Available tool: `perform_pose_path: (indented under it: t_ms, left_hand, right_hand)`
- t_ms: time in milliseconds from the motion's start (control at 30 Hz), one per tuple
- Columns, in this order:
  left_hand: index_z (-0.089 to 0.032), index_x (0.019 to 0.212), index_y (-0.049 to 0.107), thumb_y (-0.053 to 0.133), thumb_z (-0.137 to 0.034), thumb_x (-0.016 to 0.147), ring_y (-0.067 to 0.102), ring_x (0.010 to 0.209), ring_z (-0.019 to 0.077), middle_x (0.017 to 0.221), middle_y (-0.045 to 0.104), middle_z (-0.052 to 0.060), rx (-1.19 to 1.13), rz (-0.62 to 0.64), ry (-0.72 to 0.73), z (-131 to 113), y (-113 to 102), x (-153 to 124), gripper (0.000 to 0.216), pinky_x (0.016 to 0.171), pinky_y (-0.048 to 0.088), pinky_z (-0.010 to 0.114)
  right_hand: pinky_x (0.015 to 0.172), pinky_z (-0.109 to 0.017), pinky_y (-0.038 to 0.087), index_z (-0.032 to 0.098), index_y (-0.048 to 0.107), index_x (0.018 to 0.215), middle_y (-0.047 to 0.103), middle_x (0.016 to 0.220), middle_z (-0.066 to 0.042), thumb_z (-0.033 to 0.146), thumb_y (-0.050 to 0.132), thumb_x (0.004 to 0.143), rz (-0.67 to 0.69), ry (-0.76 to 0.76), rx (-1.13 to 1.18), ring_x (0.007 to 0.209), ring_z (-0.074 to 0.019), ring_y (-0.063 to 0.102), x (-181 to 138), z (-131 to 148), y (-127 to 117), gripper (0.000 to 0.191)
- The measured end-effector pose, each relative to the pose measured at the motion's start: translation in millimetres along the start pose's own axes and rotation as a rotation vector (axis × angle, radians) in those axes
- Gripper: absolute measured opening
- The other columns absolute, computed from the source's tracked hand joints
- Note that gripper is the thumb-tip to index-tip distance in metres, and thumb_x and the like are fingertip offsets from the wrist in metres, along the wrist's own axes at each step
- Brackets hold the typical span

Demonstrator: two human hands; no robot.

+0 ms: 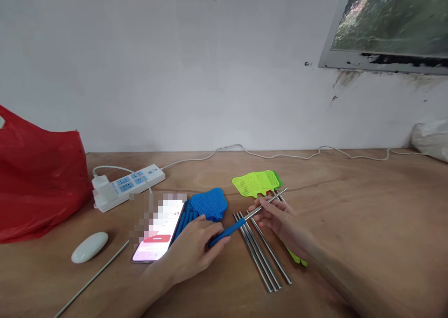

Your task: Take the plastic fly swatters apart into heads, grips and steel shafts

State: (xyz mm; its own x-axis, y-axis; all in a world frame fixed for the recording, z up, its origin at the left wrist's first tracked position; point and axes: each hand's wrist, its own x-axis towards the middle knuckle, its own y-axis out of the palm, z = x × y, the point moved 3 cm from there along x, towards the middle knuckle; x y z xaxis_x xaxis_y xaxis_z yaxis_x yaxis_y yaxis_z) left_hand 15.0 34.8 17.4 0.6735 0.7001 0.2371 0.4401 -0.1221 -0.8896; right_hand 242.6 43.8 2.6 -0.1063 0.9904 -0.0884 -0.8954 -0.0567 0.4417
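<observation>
My left hand [198,243] is closed around a blue plastic handle [227,231], held at a slant above the table. A shiny metal tube [279,195] extends from that handle up to the right, and my right hand [280,219] pinches it between thumb and fingers. Below the hands lie several loose metal tubes [261,255], roughly side by side. Blue fly swatter heads [209,202] are stacked behind my left hand, with more blue handles [186,217] beside them. Yellow-green fly swatters [250,184] lie beyond my right hand, which partly hides them.
At left, a lit phone [159,231], a white mouse [90,247], a power strip [129,187] with a plug, and a red plastic bag [38,183] occupy the wooden table [367,215]. A white cable [276,155] runs along the wall. A whitish bag [432,138] sits far right.
</observation>
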Motion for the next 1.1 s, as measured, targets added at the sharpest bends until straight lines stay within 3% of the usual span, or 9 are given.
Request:
perform_pose_path:
  t_ms: [100, 333, 500, 600, 767, 900, 1100]
  left_hand:
    - [-0.02, 0.089, 0.059, 0.039, -0.035, 0.105, 0.061, 0.078, 0.0231, 0.081, 0.064, 0.004, 0.027, 0.031, 0.01, -1, 1, -1, 0.03, 0.069, 0.04, 0.032]
    - [-0.021, 0.091, 0.056, 0.026, -0.037, 0.109, 0.061, 0.071, 0.0222, 0.08, 0.065, 0.004, 0.122, 0.063, 0.019, 2, 5, -1, 0.038, 0.064, 0.039, 0.031]
    - [-0.022, 0.078, 0.049, 0.019, -0.032, 0.109, 0.056, 0.058, 0.0195, 0.069, 0.059, 0.001, 0.138, 0.033, 0.051, 6, 0, -3, 0.044, 0.058, 0.034, 0.03]
    - [-0.022, 0.082, 0.051, 0.022, -0.032, 0.108, 0.057, 0.059, 0.0199, 0.07, 0.061, 0.001, 0.155, -0.035, 0.047, 7, -2, -3, 0.041, 0.057, 0.033, 0.03]
    - [-0.02, 0.115, 0.049, 0.029, -0.029, 0.106, 0.059, 0.058, 0.0213, 0.07, 0.063, 0.0, 0.153, -0.141, -0.052, 8, -6, -3, 0.024, 0.055, 0.03, 0.029]
    - [-0.023, 0.096, 0.045, 0.037, -0.03, 0.102, 0.052, 0.053, 0.0173, 0.066, 0.056, -0.004, 0.045, -0.205, -0.11, 12, -13, -3, 0.013, 0.054, 0.028, 0.028]
    - [-0.022, 0.078, 0.047, 0.042, -0.04, 0.102, 0.045, 0.056, 0.0145, 0.063, 0.049, -0.004, -0.12, -0.38, -0.21, 14, -23, -1, 0.03, 0.055, 0.031, 0.026]
  right_hand:
    - [0.065, -0.023, 0.057, 0.017, 0.075, 0.082, 0.077, 0.087, -0.007, 0.049, 0.085, 0.073, 0.05, 0.007, -0.021, 0.073, -0.0148, 0.071, -1, -1, 5, 0.035]
    - [0.062, -0.024, 0.054, 0.019, 0.071, 0.08, 0.076, 0.086, -0.005, 0.049, 0.083, 0.076, -0.017, -0.126, 0.012, 0.066, -0.0129, 0.067, -1, -7, 7, 0.033]
    - [0.051, -0.021, 0.048, 0.02, 0.069, 0.073, 0.074, 0.082, -0.002, 0.044, 0.088, 0.07, -0.244, -0.324, 0.103, 0.056, -0.0095, 0.057, 8, 19, -22, 0.03]
    - [0.048, -0.02, 0.047, 0.021, 0.067, 0.068, 0.071, 0.073, 0.0, 0.038, 0.091, 0.064, -0.343, -0.389, 0.163, 0.053, -0.009, 0.052, 11, 36, -36, 0.03]
    - [0.042, -0.02, 0.041, 0.02, 0.064, 0.066, 0.069, 0.07, 0.001, 0.041, 0.087, 0.068, -0.282, -0.29, 0.125, 0.049, -0.0079, 0.048, 8, 29, -24, 0.031]
    - [0.041, -0.02, 0.038, 0.02, 0.063, 0.066, 0.066, 0.067, 0.001, 0.042, 0.086, 0.07, -0.275, -0.222, 0.093, 0.048, -0.0076, 0.048, 6, 19, -18, 0.032]
    - [0.042, -0.02, 0.039, 0.019, 0.065, 0.067, 0.065, 0.066, 0.001, 0.041, 0.085, 0.07, -0.257, -0.176, 0.112, 0.048, -0.0071, 0.048, 6, 17, -19, 0.03]
